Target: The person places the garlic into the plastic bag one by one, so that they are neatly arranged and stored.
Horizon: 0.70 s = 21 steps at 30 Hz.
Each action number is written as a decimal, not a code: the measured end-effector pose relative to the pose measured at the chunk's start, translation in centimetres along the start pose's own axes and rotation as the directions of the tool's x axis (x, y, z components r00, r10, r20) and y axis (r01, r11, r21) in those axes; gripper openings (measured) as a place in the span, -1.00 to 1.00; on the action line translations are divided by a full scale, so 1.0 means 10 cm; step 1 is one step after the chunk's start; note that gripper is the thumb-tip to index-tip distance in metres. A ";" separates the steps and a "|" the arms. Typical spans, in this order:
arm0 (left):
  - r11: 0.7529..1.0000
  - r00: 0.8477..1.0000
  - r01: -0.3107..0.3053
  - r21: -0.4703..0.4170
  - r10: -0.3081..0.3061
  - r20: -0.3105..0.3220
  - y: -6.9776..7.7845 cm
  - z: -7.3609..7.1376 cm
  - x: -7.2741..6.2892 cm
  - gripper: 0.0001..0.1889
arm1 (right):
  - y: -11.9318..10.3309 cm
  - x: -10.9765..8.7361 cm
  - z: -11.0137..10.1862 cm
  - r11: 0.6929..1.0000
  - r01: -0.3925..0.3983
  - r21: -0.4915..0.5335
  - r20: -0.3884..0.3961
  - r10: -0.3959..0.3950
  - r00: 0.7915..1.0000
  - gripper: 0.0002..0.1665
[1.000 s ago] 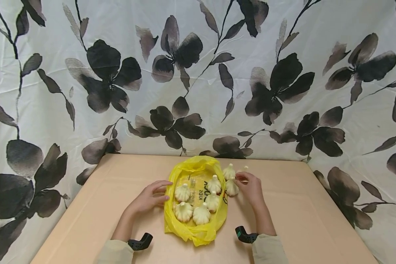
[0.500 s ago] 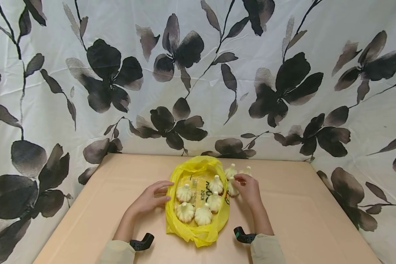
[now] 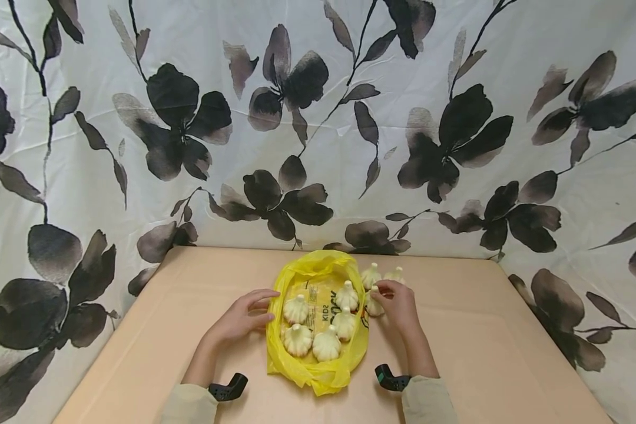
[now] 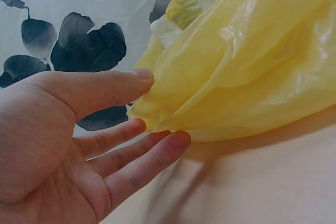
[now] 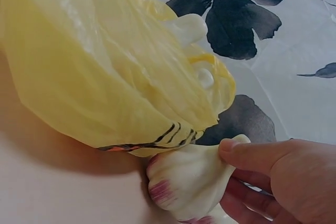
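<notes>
A yellow plastic bag [image 3: 318, 380] lies on the table with its mouth spread wide, and several white garlic bulbs [image 3: 326, 343] sit inside. At its left side my left hand [image 3: 246, 315] touches the rim with loosely extended fingers; the thumb [image 4: 139, 74] and fingertips meet the plastic in the left wrist view. To the right of the bag, my right hand [image 3: 400, 303] pinches a garlic bulb [image 5: 189, 177] by its neck. This bulb has purple streaks near its base and sits right beside the bag's printed side. Part of it is hidden behind the fingers in the head view.
Two more garlic bulbs stand just beyond the right hand: one bulb [image 3: 371, 275] by the bag's rim, another bulb [image 3: 395, 274] further right. The table [image 3: 498, 330] has a plain peach cover. Behind it hangs a white cloth [image 3: 350, 159] with dark flowers.
Compared with a second ago, my right hand has shifted slightly left toward the bag, showing more of the bulb behind it. The left hand stays at the rim. The head view has shifted a little.
</notes>
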<state>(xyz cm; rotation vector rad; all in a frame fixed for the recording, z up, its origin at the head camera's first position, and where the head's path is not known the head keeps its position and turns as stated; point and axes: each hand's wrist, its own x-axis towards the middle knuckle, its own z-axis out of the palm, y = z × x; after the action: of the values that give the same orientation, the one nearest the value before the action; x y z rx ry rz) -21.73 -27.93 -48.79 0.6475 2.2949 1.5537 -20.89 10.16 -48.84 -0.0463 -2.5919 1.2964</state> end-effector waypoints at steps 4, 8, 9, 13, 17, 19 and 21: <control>1.000 1.000 0.012 -0.003 -0.012 -0.010 0.04 0.08 -0.06 -0.47 | 0.01 -0.04 -0.06 1.000 0.015 0.004 -0.003 -0.015 1.000 -0.70; 0.999 1.000 0.021 -0.026 -0.022 -0.021 0.06 0.16 -0.12 -0.47 | 0.01 -0.08 -0.13 0.999 0.036 0.015 -0.006 -0.036 0.999 -0.72; 0.999 0.999 0.023 -0.027 -0.024 -0.025 0.07 0.17 -0.13 -0.47 | 0.01 -0.09 -0.14 0.999 0.040 0.016 -0.005 -0.040 0.999 -0.72; 1.000 0.999 0.021 -0.012 -0.022 -0.037 0.10 0.25 -0.20 -0.47 | 0.00 -0.14 -0.22 0.999 0.053 0.008 0.004 -0.053 0.999 -0.73; 1.000 0.999 0.018 -0.011 -0.018 -0.042 0.13 0.32 -0.25 -0.48 | -0.04 -0.19 -0.29 0.999 0.053 -0.002 0.005 -0.053 0.999 -0.72; 1.000 0.999 0.019 -0.011 -0.020 -0.041 0.12 0.32 -0.25 -0.47 | -0.06 -0.20 -0.31 0.999 0.054 0.001 0.003 -0.054 0.999 -0.71; 1.000 0.999 0.021 -0.002 -0.022 -0.043 0.13 0.32 -0.25 -0.47 | -0.07 -0.21 -0.32 0.999 0.054 0.006 -0.001 -0.054 0.999 -0.71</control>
<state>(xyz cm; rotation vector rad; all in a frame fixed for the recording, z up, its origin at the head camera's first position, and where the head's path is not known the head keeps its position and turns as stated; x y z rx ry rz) -17.85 -26.30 -48.82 0.5921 2.3237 1.5750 -18.10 11.98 -46.81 0.0248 -2.5702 1.2855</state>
